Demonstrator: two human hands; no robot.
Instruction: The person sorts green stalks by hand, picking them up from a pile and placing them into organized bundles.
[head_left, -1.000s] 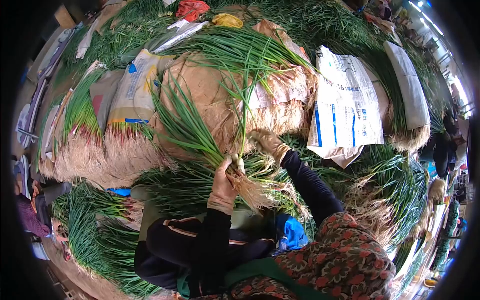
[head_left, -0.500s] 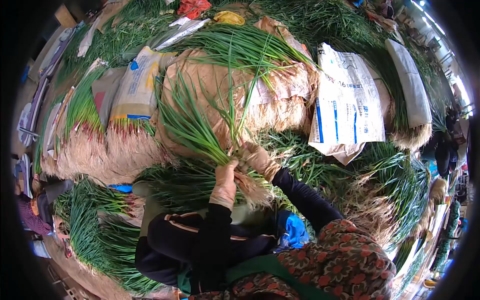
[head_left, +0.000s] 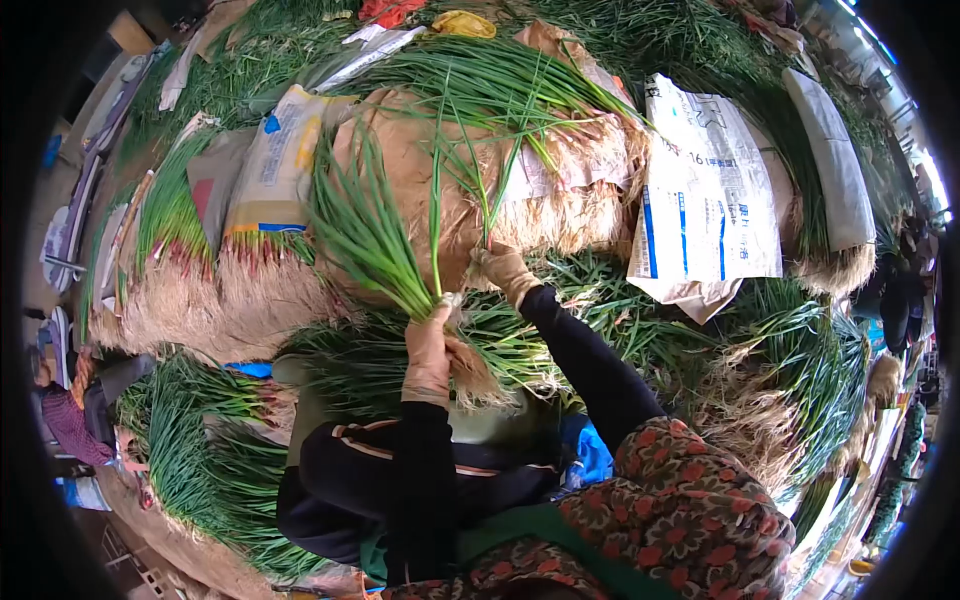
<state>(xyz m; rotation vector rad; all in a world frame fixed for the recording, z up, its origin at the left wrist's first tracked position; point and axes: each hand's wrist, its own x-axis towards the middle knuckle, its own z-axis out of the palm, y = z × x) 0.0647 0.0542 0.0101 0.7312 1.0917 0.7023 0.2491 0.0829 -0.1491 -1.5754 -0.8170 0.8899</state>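
This looks like a produce-sorting shed, with heaped green onions [head_left: 205, 470] and printed sacks [head_left: 708, 190].

Through the head camera I am seeing a brown floor [head_left: 150, 532] showing at the lower left. Bright light strips [head_left: 874, 38] are shining at the upper right, and a white glow [head_left: 936, 178] is coming along the right edge; whether it is a window, I am not managing to tell. A brown panel [head_left: 130, 35] is standing upper left.
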